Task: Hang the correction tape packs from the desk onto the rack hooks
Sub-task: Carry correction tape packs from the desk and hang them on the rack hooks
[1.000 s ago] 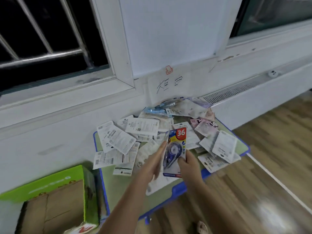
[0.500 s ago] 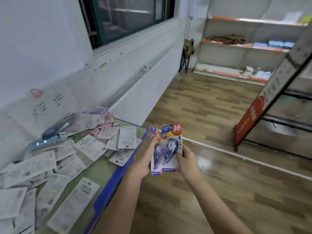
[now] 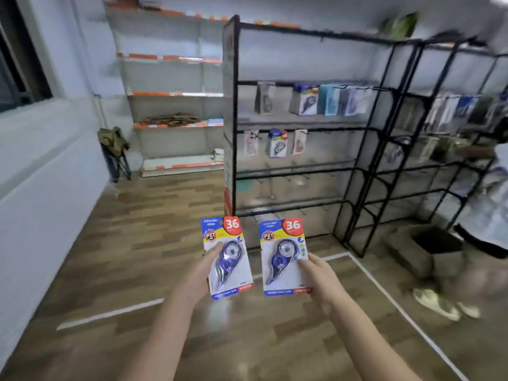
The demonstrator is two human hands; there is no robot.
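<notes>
Ahead of me and well apart from both hands stands the black wire rack (image 3: 291, 166), and that gap is what the next move turns on. My left hand (image 3: 199, 273) pinches one correction tape pack (image 3: 228, 257) by its left edge, thumb on the blister; my right hand (image 3: 320, 276) holds a second pack (image 3: 284, 255) by its right edge, fingers curled behind the card. Both packs stand upright, long axis vertical, their top ends with the hang holes pointing up and toward the rack, faces turned to me, side by side but not touching.

Some packs already hang on the upper rows (image 3: 303, 101) and on the row below (image 3: 277, 143); the bare hooks further down look free, though blur hides them. My right hand seems slightly nearer the rack front. A cardboard box (image 3: 428, 248) sits on the floor to the right, beside another person's legs (image 3: 483, 215); neither blocks my way.
</notes>
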